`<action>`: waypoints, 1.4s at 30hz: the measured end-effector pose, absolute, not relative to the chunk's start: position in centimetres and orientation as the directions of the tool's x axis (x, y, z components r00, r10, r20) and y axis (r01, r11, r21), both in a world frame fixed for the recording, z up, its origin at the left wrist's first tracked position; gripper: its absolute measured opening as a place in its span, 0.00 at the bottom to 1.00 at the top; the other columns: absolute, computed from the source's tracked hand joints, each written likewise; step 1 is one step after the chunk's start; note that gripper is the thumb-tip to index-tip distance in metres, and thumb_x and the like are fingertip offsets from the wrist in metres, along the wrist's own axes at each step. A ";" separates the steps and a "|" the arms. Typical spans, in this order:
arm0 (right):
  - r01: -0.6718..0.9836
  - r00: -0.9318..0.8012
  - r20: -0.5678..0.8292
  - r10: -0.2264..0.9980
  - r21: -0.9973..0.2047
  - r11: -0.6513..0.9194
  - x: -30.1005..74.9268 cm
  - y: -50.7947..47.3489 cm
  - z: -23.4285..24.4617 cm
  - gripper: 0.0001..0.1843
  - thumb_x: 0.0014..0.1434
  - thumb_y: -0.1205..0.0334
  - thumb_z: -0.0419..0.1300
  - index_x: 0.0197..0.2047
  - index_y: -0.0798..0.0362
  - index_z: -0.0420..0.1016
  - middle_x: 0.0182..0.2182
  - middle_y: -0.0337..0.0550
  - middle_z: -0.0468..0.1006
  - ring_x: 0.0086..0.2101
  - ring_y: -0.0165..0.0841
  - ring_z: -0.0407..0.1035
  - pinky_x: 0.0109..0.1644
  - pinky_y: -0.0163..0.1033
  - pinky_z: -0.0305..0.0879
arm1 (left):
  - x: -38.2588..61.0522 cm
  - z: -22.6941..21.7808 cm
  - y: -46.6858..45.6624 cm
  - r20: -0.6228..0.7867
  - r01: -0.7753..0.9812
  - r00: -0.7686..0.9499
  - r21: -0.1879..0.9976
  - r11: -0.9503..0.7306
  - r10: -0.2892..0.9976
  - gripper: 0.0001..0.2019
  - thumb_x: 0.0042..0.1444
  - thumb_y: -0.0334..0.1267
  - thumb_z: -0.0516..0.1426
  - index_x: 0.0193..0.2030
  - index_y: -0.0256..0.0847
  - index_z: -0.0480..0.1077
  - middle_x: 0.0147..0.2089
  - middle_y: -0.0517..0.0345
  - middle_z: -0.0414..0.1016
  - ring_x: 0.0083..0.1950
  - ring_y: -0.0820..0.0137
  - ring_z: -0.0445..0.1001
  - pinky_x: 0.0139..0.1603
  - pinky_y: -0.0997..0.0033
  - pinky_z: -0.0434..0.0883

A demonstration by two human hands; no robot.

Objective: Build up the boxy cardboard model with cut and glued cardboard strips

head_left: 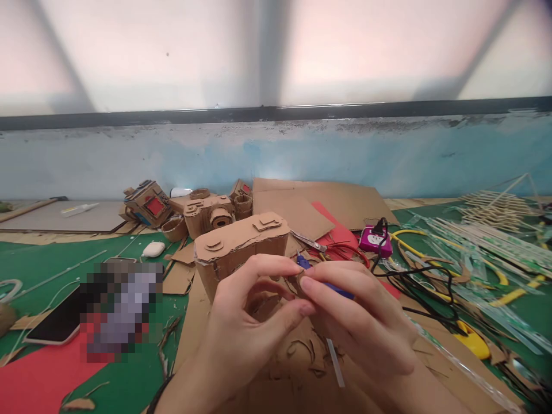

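Note:
Both my hands meet low in the middle, over cardboard scraps. My left hand [250, 322] pinches a small brown cardboard piece [297, 282] between thumb and forefinger. My right hand [357, 322] grips the same piece from the right, fingers closed, with a blue-handled tool [328, 284] passing under its fingers. Just behind my hands stands a cardboard model camera body [239, 247], unfinished, with small raised parts on top.
More cardboard camera models [207, 213] sit at the back, one with a red panel [149, 204]. A phone [56, 322] and red paper [38, 379] lie left. Scissors [310, 241], a pink device [375, 238] with black cables, yellow cord and wooden sticks [495, 213] crowd the right. Flat cardboard sheets [319, 201] lie behind.

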State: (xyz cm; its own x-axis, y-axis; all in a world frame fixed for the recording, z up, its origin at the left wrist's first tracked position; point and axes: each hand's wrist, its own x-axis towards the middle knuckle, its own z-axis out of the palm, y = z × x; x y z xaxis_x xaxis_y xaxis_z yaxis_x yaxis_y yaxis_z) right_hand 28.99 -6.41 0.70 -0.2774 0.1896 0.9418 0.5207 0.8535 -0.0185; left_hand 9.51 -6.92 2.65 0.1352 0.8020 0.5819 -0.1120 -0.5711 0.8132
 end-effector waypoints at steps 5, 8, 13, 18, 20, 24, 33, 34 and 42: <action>0.522 -0.247 0.959 0.139 0.011 0.853 28.6 -6.0 1.2 0.27 0.67 0.81 0.66 0.65 0.52 0.80 0.47 0.49 0.87 0.45 0.40 0.84 0.45 0.45 0.86 | 9.7 2.5 -6.9 0.558 -0.105 0.138 0.830 -0.548 0.818 0.12 0.63 0.29 0.71 0.50 0.49 0.83 0.49 0.60 0.86 0.45 0.72 0.87 0.46 0.80 0.86; 0.552 -0.235 0.955 0.183 -0.024 0.833 28.3 -6.1 1.5 0.22 0.68 0.79 0.65 0.61 0.50 0.81 0.44 0.48 0.87 0.42 0.39 0.84 0.44 0.44 0.85 | 9.6 2.5 -6.9 0.534 -0.106 0.143 0.845 -0.523 0.833 0.11 0.63 0.29 0.71 0.49 0.49 0.82 0.49 0.62 0.86 0.42 0.74 0.86 0.45 0.81 0.85; 0.576 -0.237 0.945 0.226 -0.051 0.816 28.0 -6.4 1.9 0.18 0.69 0.77 0.65 0.57 0.48 0.82 0.42 0.45 0.87 0.39 0.38 0.84 0.42 0.42 0.84 | 9.6 2.7 -6.8 0.500 -0.095 0.126 0.866 -0.492 0.857 0.09 0.63 0.29 0.70 0.47 0.46 0.83 0.47 0.59 0.87 0.44 0.71 0.88 0.45 0.79 0.86; 0.606 -0.240 0.934 0.264 -0.068 0.792 27.8 -6.5 2.0 0.18 0.69 0.76 0.66 0.56 0.47 0.80 0.42 0.43 0.87 0.38 0.37 0.83 0.42 0.42 0.84 | 9.4 3.0 -6.6 0.501 -0.131 0.100 0.863 -0.488 0.860 0.07 0.63 0.28 0.69 0.44 0.44 0.84 0.44 0.58 0.88 0.45 0.69 0.89 0.46 0.79 0.86; 0.602 -0.250 0.935 0.251 -0.053 0.797 27.8 -6.4 2.0 0.16 0.69 0.76 0.66 0.55 0.48 0.80 0.41 0.43 0.87 0.38 0.37 0.83 0.41 0.42 0.83 | 9.4 3.2 -6.5 0.497 -0.132 0.098 0.865 -0.484 0.862 0.08 0.62 0.27 0.69 0.42 0.45 0.84 0.43 0.59 0.89 0.45 0.71 0.89 0.46 0.81 0.86; 0.587 -0.240 0.942 0.233 -0.050 0.808 27.9 -6.0 2.0 0.16 0.68 0.78 0.66 0.53 0.50 0.79 0.40 0.43 0.86 0.37 0.36 0.82 0.40 0.40 0.82 | 9.4 3.2 -6.5 0.479 -0.141 0.119 0.875 -0.463 0.870 0.09 0.63 0.27 0.70 0.45 0.46 0.84 0.45 0.60 0.89 0.46 0.71 0.90 0.47 0.82 0.86; 0.559 -0.259 0.918 0.301 -0.111 0.821 27.8 -5.5 2.4 0.18 0.67 0.77 0.65 0.55 0.49 0.77 0.42 0.46 0.85 0.41 0.37 0.83 0.42 0.39 0.83 | 9.4 3.0 -6.1 0.477 -0.149 0.085 0.874 -0.463 0.875 0.11 0.60 0.27 0.71 0.46 0.46 0.83 0.45 0.61 0.89 0.44 0.70 0.90 0.43 0.81 0.87; 0.553 -0.263 0.918 0.298 -0.109 0.826 27.8 -5.4 2.4 0.18 0.67 0.78 0.64 0.55 0.49 0.77 0.43 0.46 0.85 0.41 0.36 0.83 0.42 0.39 0.83 | 9.4 3.1 -6.0 0.478 -0.148 0.083 0.874 -0.464 0.874 0.11 0.60 0.26 0.71 0.45 0.46 0.83 0.45 0.61 0.89 0.44 0.70 0.90 0.43 0.81 0.87; 0.507 -0.282 0.896 0.343 -0.165 0.846 27.7 -5.4 1.7 0.18 0.69 0.77 0.62 0.58 0.51 0.76 0.47 0.48 0.84 0.46 0.36 0.82 0.48 0.39 0.83 | 9.3 3.6 -6.1 0.483 -0.100 0.053 0.873 -0.477 0.874 0.08 0.59 0.29 0.71 0.43 0.45 0.83 0.41 0.61 0.88 0.42 0.71 0.89 0.41 0.81 0.87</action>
State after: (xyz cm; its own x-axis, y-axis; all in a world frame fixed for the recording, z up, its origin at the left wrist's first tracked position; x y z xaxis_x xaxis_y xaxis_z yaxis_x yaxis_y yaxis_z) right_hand 27.70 -5.43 1.68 -0.2817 0.3434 0.8960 0.5065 0.8463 -0.1651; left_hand 9.35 -6.12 3.61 0.0526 0.8740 0.4830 -0.1003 -0.4766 0.8734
